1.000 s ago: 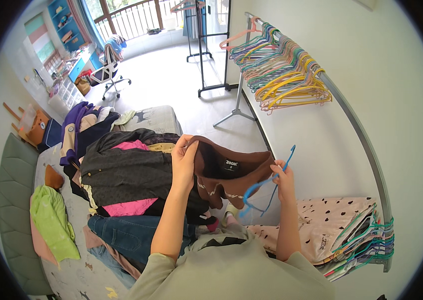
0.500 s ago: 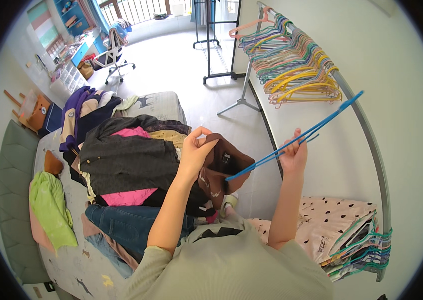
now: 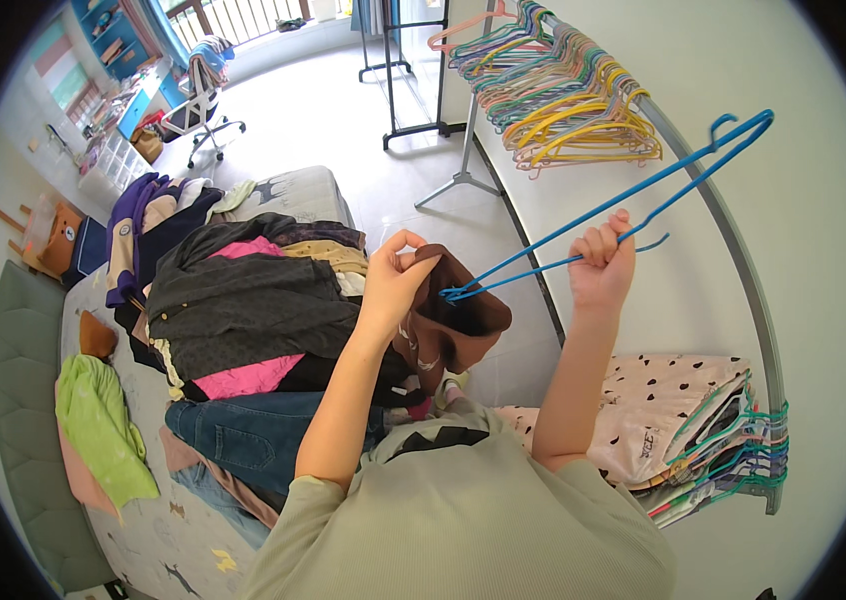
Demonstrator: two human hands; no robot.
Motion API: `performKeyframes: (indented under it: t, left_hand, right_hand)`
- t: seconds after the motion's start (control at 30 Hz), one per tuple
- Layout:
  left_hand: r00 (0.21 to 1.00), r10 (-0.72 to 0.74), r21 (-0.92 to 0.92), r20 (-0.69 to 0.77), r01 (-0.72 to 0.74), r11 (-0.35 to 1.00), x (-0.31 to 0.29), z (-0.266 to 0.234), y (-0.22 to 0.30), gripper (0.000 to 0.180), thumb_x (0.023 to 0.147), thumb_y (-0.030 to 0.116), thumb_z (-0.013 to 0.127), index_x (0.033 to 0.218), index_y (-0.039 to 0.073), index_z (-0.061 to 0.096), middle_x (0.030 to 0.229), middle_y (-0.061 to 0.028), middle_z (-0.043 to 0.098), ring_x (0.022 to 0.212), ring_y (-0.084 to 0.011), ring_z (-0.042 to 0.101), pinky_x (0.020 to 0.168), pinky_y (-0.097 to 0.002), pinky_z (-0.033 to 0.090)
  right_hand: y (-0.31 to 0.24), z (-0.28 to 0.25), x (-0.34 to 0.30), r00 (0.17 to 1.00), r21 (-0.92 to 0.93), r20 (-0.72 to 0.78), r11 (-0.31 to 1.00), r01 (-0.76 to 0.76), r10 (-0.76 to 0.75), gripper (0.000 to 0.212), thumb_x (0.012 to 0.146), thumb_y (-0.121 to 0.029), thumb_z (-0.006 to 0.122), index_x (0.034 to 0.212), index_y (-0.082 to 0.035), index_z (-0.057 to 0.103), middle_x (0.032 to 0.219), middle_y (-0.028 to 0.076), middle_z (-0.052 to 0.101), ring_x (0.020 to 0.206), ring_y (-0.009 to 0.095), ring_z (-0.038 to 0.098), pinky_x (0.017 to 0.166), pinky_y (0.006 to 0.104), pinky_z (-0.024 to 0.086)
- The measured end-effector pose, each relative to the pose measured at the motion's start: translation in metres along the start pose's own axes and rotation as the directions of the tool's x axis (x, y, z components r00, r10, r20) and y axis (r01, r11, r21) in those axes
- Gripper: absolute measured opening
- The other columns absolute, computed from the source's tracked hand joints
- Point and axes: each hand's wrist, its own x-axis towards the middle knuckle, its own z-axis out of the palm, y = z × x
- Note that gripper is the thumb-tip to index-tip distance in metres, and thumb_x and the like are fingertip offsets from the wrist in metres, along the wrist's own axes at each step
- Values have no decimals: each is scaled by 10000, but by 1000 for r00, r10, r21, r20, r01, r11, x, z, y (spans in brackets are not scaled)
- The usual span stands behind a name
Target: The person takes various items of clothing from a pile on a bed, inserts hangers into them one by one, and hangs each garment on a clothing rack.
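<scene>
My left hand (image 3: 395, 285) pinches the upper edge of a brown garment (image 3: 478, 337), which hangs with its opening spread toward the right. A blue clothes hanger (image 3: 583, 222) slants across in front of me, its left end inside the garment's opening. Its other end rises past the rack's rail at the upper right. My right hand (image 3: 603, 262) is closed around the hanger's bar near its hook side. The lower part of the garment falls close to my body and is partly hidden by my left forearm.
On the bed (image 3: 133, 540) to the left lie a dark jacket (image 3: 253, 320), jeans (image 3: 243, 437) and a lime-green garment (image 3: 103, 425). A metal rack (image 3: 728, 240) on the right carries many empty hangers (image 3: 573, 100) and, at its near end, hung clothes (image 3: 658, 410).
My right hand has closed on the hanger and turned it, so its triangular frame shows more openly. The view has shifted slightly. My left hand keeps hold of the brown garment.
</scene>
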Motion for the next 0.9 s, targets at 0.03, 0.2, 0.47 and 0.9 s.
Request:
performKeyframes:
  t: [0.03,0.2,0.47,0.9]
  left_hand:
    - [1000,-22,-98,-21,20,995,-3,2,0,60,856,49,572,835,55,516,637,31,556,517,-8,466,449,-158,318]
    - [974,-223,-430,48,222,875,-28,9,-2,32,864,73,551,842,69,529,766,-11,608,681,-68,578,596,-198,460]
    - [990,-134,-447,-41,102,889,-51,-8,-4,16,872,58,529,867,72,523,803,-19,621,692,-80,591,603,-207,473]
    - [994,-104,-317,41,111,942,-54,11,-10,61,865,64,551,869,80,493,648,36,545,528,-11,459,456,-168,323]
  right_hand:
    - [7,-4,-4,1000,-19,21,1000,1,-1,102,887,-65,489,810,-132,485,473,-59,191,409,50,154,394,207,154]
    - [67,-42,-51,988,-373,-144,928,-7,-50,61,872,-70,512,821,-101,498,504,-65,219,427,54,182,447,235,181]
    - [66,-76,-79,987,-358,-162,931,-64,5,86,852,-43,508,783,-92,497,500,-64,224,427,51,182,457,234,177]
    - [-4,-68,-70,991,-86,-54,989,-124,120,138,890,-72,492,776,-149,486,490,-58,187,429,58,158,457,224,177]
